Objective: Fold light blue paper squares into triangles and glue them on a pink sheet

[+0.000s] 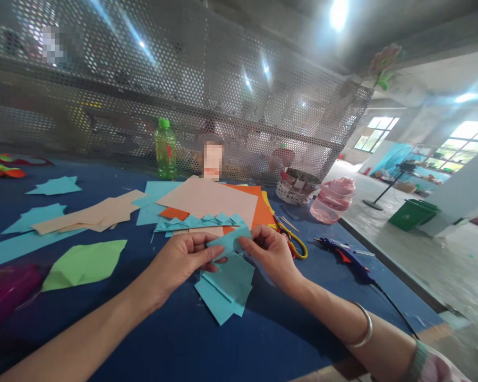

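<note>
My left hand [185,260] and my right hand [269,252] both pinch one small light-blue paper piece [228,241] a little above the blue table [175,339]. Fingers of each hand are closed on its edges. Just below the hands lies a stack of light-blue cut paper [227,286]. Behind them a row of folded blue paper triangles [201,222] rests on beige and orange sheets [211,199]. A silver bangle [362,329] is on my right wrist.
Yellow-handled scissors [292,239] and a blue glue gun [348,257] lie right of my hands. A green paper piece [83,262], beige strips [91,215], a green bottle [165,148], a woven basket [297,185] and a pink jar [334,199] stand around. A perforated metal screen [223,95] backs the table.
</note>
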`<act>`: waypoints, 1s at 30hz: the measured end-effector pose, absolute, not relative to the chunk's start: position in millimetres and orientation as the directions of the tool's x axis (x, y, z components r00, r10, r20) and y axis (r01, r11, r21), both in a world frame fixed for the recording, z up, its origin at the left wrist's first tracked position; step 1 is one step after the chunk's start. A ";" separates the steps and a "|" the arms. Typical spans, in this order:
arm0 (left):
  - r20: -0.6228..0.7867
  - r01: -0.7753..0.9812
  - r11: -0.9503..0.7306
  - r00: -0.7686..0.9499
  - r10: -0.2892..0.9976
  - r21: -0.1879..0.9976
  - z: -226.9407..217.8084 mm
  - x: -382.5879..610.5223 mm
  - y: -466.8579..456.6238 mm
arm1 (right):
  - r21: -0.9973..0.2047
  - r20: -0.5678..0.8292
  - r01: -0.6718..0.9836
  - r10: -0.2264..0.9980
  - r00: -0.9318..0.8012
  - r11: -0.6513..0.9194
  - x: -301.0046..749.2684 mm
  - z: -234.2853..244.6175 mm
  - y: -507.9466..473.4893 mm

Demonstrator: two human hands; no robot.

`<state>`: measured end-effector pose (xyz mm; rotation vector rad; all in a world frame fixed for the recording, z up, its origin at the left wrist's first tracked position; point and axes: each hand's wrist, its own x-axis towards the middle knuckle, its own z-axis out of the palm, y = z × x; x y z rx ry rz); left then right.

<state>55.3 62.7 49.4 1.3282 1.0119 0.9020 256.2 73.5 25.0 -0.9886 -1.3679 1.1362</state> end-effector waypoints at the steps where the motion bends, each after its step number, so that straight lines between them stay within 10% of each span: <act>1: -0.063 0.049 0.050 0.321 0.945 0.998 48.6 55.0 62.8 | -0.978 0.208 -0.024 0.972 -0.108 0.207 256.1 24.9 73.2; 30: -0.057 0.156 0.020 0.234 0.971 0.988 41.4 57.3 62.6 | -0.984 0.173 0.019 0.968 -0.183 0.179 254.6 24.6 66.0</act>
